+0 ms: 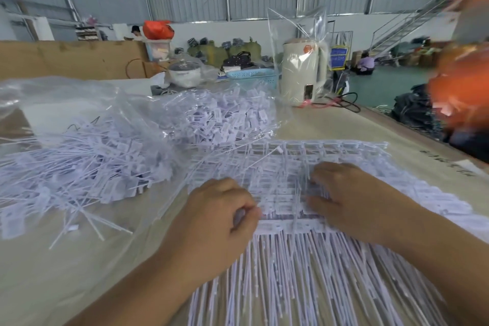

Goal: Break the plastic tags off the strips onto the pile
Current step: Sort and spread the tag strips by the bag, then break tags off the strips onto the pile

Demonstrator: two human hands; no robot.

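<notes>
Strips (291, 188) of white plastic tags lay stacked on the counter (344, 124) directly before the person. Left hand (217, 222) was at the stack's left edge, fingers (244, 210) curled and pinching a tag. Right hand (354, 198) rested on top of the stack, fingers bent onto the strips. Pile (79, 167) of loose tags lay to the left on clear plastic sheeting (53, 92). Cream kettle (304, 71) stood behind.

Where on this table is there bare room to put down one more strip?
Bare table lies near the front left, between the loose pile of tags and the left hand. Another bare band runs far right, between the strips and the kettle. The middle is crowded, and the right hand rests there.
</notes>
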